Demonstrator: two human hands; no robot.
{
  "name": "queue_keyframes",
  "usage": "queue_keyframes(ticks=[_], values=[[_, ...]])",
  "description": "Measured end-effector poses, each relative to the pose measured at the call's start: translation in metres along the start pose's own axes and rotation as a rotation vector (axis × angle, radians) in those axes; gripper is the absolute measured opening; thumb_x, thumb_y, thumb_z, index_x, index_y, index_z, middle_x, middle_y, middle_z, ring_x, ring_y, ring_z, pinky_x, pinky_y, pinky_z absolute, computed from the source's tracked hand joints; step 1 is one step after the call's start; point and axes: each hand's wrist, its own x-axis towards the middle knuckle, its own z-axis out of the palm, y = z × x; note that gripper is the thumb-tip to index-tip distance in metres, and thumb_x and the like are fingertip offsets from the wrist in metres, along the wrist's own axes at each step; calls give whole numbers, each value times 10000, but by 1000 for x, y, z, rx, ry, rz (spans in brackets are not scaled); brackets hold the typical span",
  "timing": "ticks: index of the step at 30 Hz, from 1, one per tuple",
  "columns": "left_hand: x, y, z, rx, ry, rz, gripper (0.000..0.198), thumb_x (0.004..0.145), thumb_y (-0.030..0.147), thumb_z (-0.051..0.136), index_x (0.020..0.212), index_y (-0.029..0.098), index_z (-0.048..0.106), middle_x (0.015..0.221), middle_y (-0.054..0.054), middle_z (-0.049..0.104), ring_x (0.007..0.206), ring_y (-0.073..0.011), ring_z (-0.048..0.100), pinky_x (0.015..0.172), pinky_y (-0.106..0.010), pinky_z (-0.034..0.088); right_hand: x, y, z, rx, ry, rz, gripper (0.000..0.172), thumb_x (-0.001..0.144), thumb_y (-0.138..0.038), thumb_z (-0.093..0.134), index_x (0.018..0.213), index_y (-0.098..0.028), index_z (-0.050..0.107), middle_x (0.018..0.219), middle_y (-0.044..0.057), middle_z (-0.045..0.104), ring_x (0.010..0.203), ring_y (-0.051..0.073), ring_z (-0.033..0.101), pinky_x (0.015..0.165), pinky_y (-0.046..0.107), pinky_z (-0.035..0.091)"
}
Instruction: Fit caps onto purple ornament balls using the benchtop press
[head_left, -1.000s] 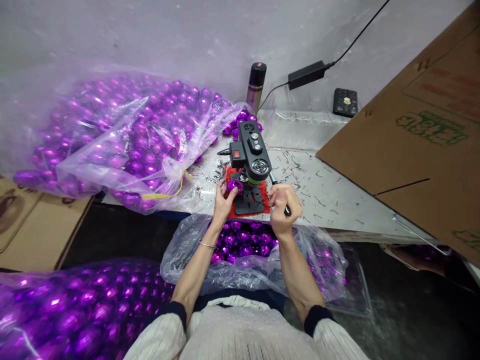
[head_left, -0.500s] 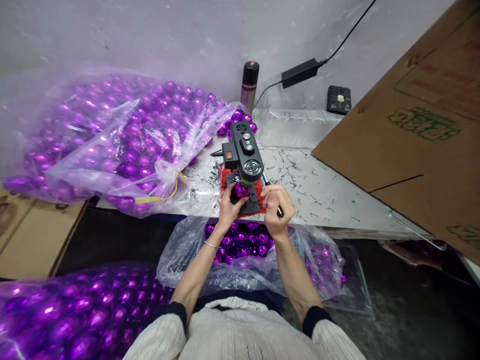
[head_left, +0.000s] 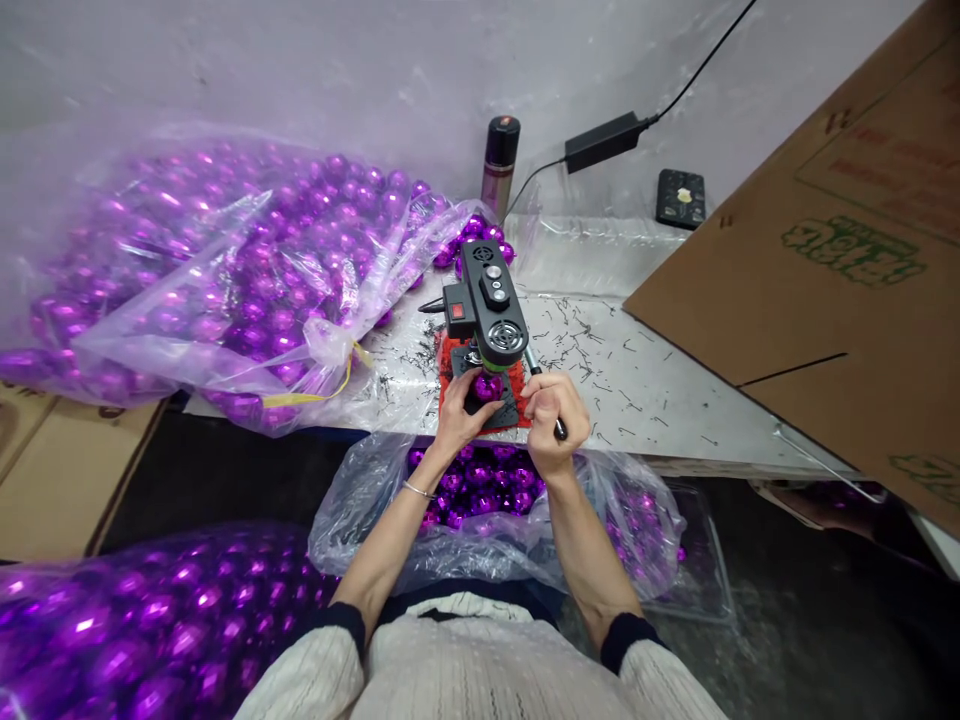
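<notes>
A shiny purple bauble (head_left: 489, 387) sits under the head of a small black press-like machine (head_left: 493, 300) with a green ring at its lower end. My left hand (head_left: 459, 415) has its thumb and fingertips around the bauble from the left and front. On the machine's right side, my right hand (head_left: 559, 415) is wrapped round the black grip of its metal lever (head_left: 533, 360). The machine's black base plate (head_left: 501, 414) rests on a red mat (head_left: 448, 362). Contact between the machine head and the bauble's top is hard to see.
Small dark hooks or pins (head_left: 589, 345) litter the white table. A large clear bag of purple baubles (head_left: 225, 260) lies left; an open bag (head_left: 352, 520) of them hangs below the table edge. A spray can (head_left: 500, 165), phone (head_left: 680, 198) and cardboard box (head_left: 817, 270) stand around.
The bauble and my left fingers have shifted slightly, with the thumb reaching a little further right. My right hand stays on the lever grip. The view has moved a little.
</notes>
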Motion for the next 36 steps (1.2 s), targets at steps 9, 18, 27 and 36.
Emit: queue_keyframes(ticks=[9, 18, 27, 36], values=[[-3, 2, 1, 25, 12, -17, 573, 876, 476, 854, 1362, 235, 668, 1329, -121, 762, 1251, -305, 723, 1181, -521, 511, -25, 20, 0, -2, 16, -27, 319, 1060, -230, 482, 755, -233, 576, 758, 5, 663, 676, 150, 633, 604, 317, 487], [-5, 4, 0, 41, 21, 4, 561, 879, 426, 858, 1369, 238, 657, 1312, -113, 764, 1239, -300, 727, 1164, -514, 528, -43, 40, 13, 69, 112, -61, 387, 1109, -333, 416, 752, -243, 535, 741, -19, 624, 617, 136, 612, 665, 357, 550], [-5, 4, 1, 51, 28, 27, 548, 878, 355, 861, 1371, 235, 652, 1335, -113, 761, 1259, -293, 723, 1177, -504, 520, -54, 45, 18, 157, 125, 20, 405, 1113, -386, 409, 758, -246, 544, 768, -21, 590, 624, 142, 627, 629, 359, 558], [-2, 4, 1, -22, 28, 1, 522, 879, 380, 847, 1348, 231, 671, 1327, -123, 766, 1256, -307, 725, 1160, -522, 529, -59, 52, 17, 119, 76, -20, 377, 1088, -343, 440, 736, -233, 522, 773, -25, 602, 629, 144, 673, 700, 382, 599]])
